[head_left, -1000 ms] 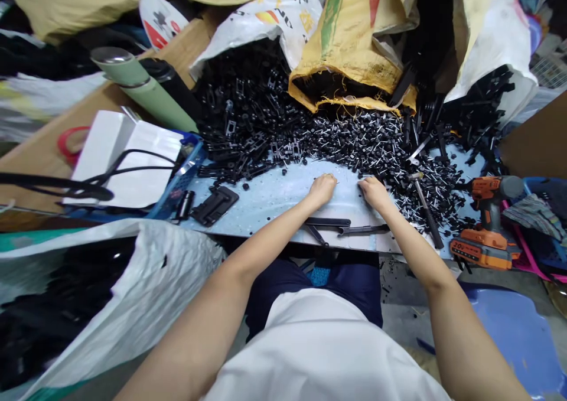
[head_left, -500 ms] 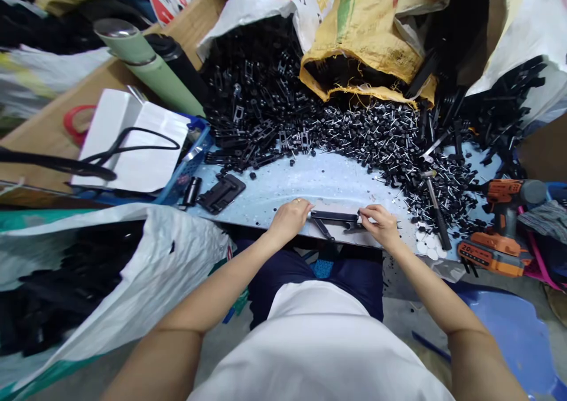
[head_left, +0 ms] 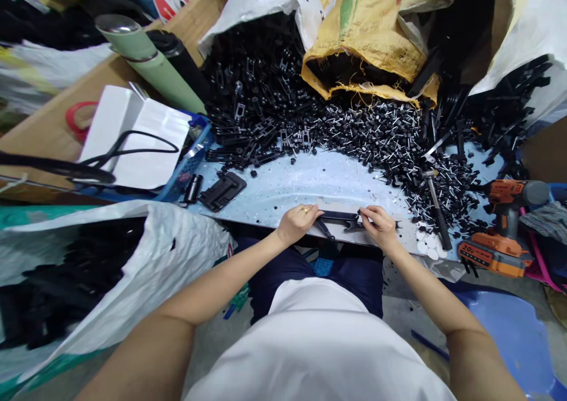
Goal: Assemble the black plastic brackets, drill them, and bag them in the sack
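Note:
At the table's front edge, a long black plastic bar (head_left: 339, 215) lies level between my two hands. My left hand (head_left: 297, 224) is closed, its thumb and fingers pinching the bar's left end. Fingers pinched together, my right hand (head_left: 380, 227) is at the bar's right end with a small black piece (head_left: 360, 211) at the fingertips; its exact kind is too small to make out. Just below the bar are a dark fork-ended part (head_left: 353, 226) and a slanting black arm (head_left: 325, 230); whether they join the bar I cannot tell.
Black-headed metal pins (head_left: 376, 129) and black plastic parts (head_left: 248, 111) are heaped behind. A hammer (head_left: 436, 209), white discs (head_left: 429, 244) and an orange cordless drill (head_left: 500, 230) lie right. Leftward are a black block (head_left: 222, 191), a blue basket (head_left: 190, 159) and a white sack (head_left: 177, 241).
My left hand has shifted slightly right and down along the bar, towards my right hand. The right hand keeps nearly the same place and pinch.

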`<state>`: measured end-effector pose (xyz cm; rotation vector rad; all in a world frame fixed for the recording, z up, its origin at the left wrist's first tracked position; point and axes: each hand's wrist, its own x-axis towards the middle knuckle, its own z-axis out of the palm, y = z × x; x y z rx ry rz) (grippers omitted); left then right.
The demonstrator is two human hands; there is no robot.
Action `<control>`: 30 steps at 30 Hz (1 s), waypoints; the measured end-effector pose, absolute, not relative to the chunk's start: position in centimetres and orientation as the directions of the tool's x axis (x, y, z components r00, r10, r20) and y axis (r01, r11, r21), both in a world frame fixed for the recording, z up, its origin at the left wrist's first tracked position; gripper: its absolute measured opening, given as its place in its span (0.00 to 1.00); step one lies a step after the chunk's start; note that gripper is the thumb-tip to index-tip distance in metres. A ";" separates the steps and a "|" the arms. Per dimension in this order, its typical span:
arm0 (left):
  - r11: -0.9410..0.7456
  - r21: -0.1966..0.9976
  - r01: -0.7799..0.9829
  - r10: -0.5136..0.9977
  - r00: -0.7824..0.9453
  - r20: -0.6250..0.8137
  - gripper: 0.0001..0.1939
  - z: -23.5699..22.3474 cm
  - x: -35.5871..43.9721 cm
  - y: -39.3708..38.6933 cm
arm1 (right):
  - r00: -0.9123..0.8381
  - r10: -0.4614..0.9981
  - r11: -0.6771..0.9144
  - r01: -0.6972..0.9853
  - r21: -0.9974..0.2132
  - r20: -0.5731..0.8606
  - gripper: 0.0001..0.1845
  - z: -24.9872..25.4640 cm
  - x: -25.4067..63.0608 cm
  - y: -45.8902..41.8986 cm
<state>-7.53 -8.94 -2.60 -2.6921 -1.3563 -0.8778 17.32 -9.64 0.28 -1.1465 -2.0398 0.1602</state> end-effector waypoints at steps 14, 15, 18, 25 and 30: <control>-0.611 0.233 0.757 0.730 0.424 0.536 0.12 -2.9 -7.3 -10.0 | -0.426 0.776 0.611 0.690 -0.388 0.464 0.13 -0.1 18.5 -10.0; -0.620 0.226 0.751 0.726 0.440 0.529 0.12 -2.5 -6.9 -10.2 | -0.444 0.765 0.626 0.684 -0.374 0.468 0.14 -0.1 18.6 -10.0; -0.703 0.215 0.678 0.684 0.561 0.466 0.14 -1.5 -5.0 -10.2 | -0.509 0.741 0.660 0.673 -0.335 0.438 0.13 -0.6 19.0 -10.1; -0.710 0.286 0.644 0.691 0.716 0.100 0.34 -0.2 -1.3 -8.9 | -0.673 0.672 0.739 0.630 -0.237 0.308 0.18 -1.2 20.6 -9.4; -0.744 0.220 0.631 0.658 0.749 0.080 0.32 -0.8 -2.1 -9.3 | -0.764 0.632 0.775 0.625 -0.097 0.129 0.23 -0.6 21.4 -7.7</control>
